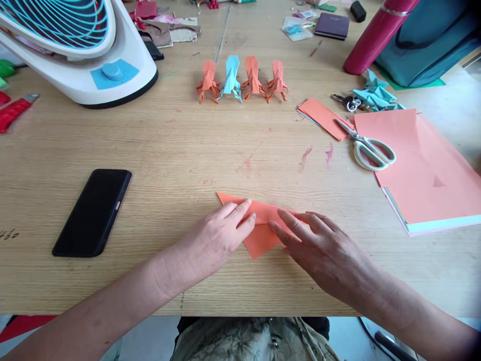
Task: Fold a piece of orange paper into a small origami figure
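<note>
a folded orange paper [259,225] is pressed flat on the wooden table [169,145], near the front edge, slightly right of centre. the left hand [220,235] is laid open on its left part, fingers extended, nothing gripped. the right hand [319,245] is likewise laid open, palm down, fingertips set on the paper's right part. a black phone [93,211] is seen lying to the left, well apart. four folded paper figures [242,79], three orange and one blue, are lined up at the far side. scissors [370,147] are rested on orange sheets [424,170] at the right. a white fan [80,47] is stood far left.
</note>
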Demonstrator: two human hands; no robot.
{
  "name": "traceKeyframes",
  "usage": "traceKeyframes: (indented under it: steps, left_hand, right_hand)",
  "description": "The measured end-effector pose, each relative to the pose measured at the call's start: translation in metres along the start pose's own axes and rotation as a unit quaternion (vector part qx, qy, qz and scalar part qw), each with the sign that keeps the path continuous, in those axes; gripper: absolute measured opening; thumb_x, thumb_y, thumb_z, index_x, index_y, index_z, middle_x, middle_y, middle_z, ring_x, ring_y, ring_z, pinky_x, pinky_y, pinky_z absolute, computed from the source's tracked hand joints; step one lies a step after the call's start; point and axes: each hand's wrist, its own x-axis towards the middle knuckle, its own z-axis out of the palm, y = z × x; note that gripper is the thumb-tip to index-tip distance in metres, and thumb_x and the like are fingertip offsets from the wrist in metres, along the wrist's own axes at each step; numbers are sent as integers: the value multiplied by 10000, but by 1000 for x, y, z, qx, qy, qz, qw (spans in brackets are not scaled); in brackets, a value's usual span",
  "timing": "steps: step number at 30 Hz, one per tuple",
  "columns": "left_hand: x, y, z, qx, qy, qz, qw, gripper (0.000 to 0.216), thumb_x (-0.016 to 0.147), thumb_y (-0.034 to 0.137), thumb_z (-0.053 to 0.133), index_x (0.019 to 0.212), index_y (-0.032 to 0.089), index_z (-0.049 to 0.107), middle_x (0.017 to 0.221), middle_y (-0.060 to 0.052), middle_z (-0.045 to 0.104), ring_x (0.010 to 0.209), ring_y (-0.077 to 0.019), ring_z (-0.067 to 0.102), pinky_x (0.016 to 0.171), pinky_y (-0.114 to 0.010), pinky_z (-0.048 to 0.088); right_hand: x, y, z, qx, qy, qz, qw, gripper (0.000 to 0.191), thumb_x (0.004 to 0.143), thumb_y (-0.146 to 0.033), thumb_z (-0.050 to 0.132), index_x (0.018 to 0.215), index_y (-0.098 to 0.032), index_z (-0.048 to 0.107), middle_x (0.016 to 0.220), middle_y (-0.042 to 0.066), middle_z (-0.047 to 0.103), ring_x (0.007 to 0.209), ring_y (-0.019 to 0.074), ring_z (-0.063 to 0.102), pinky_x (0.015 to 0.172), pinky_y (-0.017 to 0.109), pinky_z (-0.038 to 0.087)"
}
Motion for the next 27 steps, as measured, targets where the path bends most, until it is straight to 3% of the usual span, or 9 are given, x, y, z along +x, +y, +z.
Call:
traceKeyframes:
  steps: [6,10,12,19,27]
  left_hand:
    - [1,6,-1,54,-21,37,998,483,829,-8,432,1281,22,601,1371,-145,609,1328,-264,498,1106,-375,427]
    - [2,4,1,-9,-26,-26,999,472,846,-17,461,1283,95,600,1427,-118,573,1187,-235,585,973,-350,515]
    - [2,0,3,-53,-15,-43,998,450,865,-4,478,1280,117,602,1429,-107,573,1205,-245,569,985,-375,510]
    - [2,-19,9,-157,19,-2,987,410,910,6,459,1270,134,608,1384,-101,611,1278,-213,534,1084,-395,437]
    - [3,-29,12,-188,37,13,981,412,935,14,405,1249,152,632,1350,-77,646,1249,-194,576,1057,-377,452]
  right_hand:
    - [1,0,1,14,13,-22,1000,385,972,-161,498,1343,-100,579,1469,140,511,1070,297,574,923,514,510]
    - [4,-1,4,66,29,-16,997,320,985,-150,490,1271,-89,620,1422,162,547,1147,298,561,927,492,526]
    - [6,1,5,91,32,-23,995,288,984,-116,468,1202,-87,653,1392,176,560,1139,290,571,913,472,540]
    - [9,16,9,123,44,-82,988,312,965,-67,436,1190,-59,650,1344,196,572,988,247,605,853,430,547]
    - [13,14,5,90,23,-87,992,360,992,-105,427,1316,-62,578,1334,178,585,1038,260,598,913,432,524]
